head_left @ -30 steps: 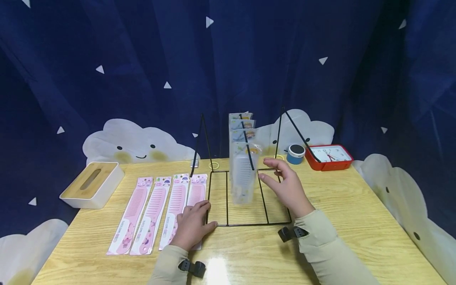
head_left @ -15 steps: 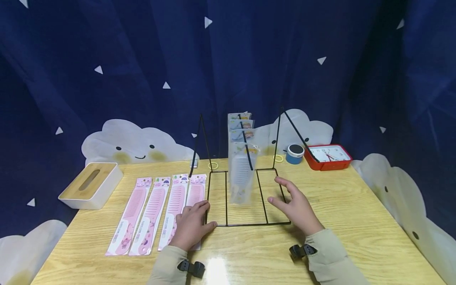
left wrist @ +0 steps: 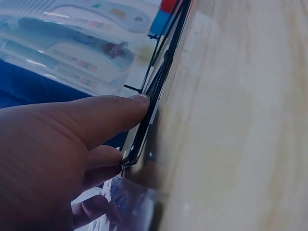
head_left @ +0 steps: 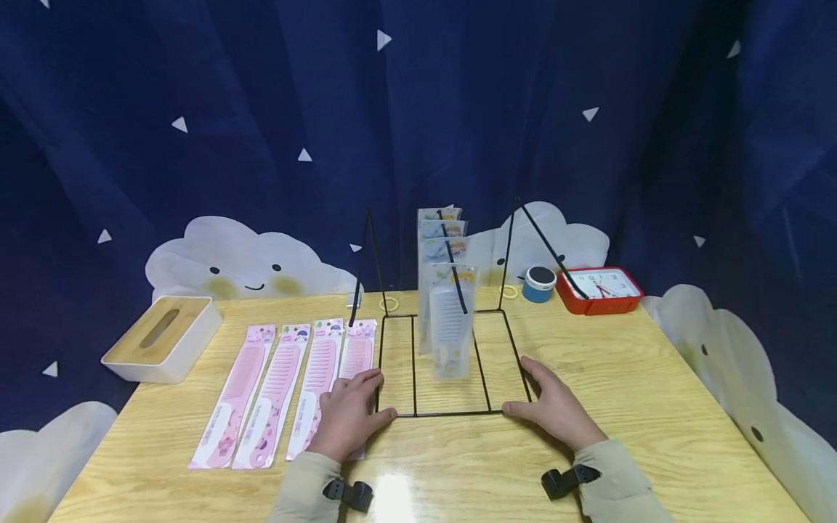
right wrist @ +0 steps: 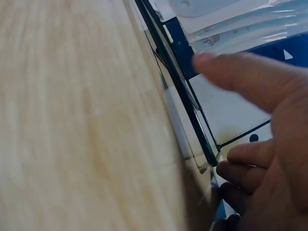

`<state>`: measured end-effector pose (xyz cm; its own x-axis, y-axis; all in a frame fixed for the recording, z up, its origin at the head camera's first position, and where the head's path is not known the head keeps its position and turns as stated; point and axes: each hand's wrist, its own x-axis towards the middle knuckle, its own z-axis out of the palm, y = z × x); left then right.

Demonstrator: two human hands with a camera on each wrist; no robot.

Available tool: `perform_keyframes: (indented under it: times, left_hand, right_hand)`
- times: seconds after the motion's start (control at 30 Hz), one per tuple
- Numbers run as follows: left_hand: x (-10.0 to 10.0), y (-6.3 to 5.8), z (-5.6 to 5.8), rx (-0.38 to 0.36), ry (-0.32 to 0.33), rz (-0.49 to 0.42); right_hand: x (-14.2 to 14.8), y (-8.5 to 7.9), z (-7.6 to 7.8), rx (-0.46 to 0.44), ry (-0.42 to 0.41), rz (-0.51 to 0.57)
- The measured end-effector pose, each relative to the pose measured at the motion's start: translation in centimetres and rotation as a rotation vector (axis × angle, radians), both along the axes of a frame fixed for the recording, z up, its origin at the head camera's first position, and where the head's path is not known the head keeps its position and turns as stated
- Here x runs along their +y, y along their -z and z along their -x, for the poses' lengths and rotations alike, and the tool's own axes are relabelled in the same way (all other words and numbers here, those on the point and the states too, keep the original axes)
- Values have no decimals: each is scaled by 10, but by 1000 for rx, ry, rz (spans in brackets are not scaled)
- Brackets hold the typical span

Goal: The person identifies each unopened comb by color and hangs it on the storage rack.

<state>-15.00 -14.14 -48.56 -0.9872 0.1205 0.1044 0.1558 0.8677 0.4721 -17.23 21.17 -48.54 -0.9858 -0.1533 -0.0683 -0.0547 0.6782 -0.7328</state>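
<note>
A black wire display rack (head_left: pixel 451 414) stands on the table. From its middle arm hang several blue-white packaged combs (head_left: pixel 450 319), one behind another. My left hand (head_left: pixel 346 414) holds the rack's front left corner, thumb on the front bar and fingers at the side bar; the left wrist view shows the thumb (left wrist: pixel 120 108) at the bar. My right hand (head_left: pixel 556 407) is around the front right corner with fingers spread and relaxed, its thumb (right wrist: pixel 236 72) near the front bar. Pink packaged combs (head_left: pixel 281 392) lie in a row at the left, the rightmost partly under my left hand.
A white tissue box with a wooden lid (head_left: pixel 163 338) sits at the back left. A blue round speaker (head_left: pixel 539 285) and a red clock (head_left: pixel 600 290) stand at the back right. The rack's outer arms (head_left: pixel 554 254) jut forward. Behind the table hangs a dark blue curtain (head_left: pixel 418 109).
My right hand has come away from the hanging combs, moving down and to the right to the rack's front right corner. The front hanging comb has swung slightly. My left hand stays in place.
</note>
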Motion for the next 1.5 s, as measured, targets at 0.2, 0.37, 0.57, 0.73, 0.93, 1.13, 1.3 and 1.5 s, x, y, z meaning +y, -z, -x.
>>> perform_keyframes:
  times: [0.2, 0.37, 0.57, 0.73, 0.93, 1.13, 1.3, 1.5]
  left_hand:
    - [2, 0, -1, 1, -3, -1]
    - [5, 2, -1, -9, -1, -4]
    - [7, 5, -2, -13, 1, -18]
    - [9, 6, -1, 6, 2, -39]
    - [10, 1, 0, 47, -26, -86]
    - [2, -4, 6, 64, -67, -125]
    - [-14, -16, 20, 38, -76, -138]
    - [-39, -26, 50, -32, -53, -165]
  right_hand:
    - [4, 6, 1, 86, -42, -90]
    - [6, 7, -1, 90, -34, -116]
    - [11, 9, -3, 97, -31, -119]
    - [14, 9, -4, 104, -18, -122]
    - [15, 8, -4, 96, -13, -108]
    - [14, 9, -5, 78, 11, -111]
    - [11, 7, 1, 113, 5, -104]
    - [4, 4, 4, 96, -12, -105]
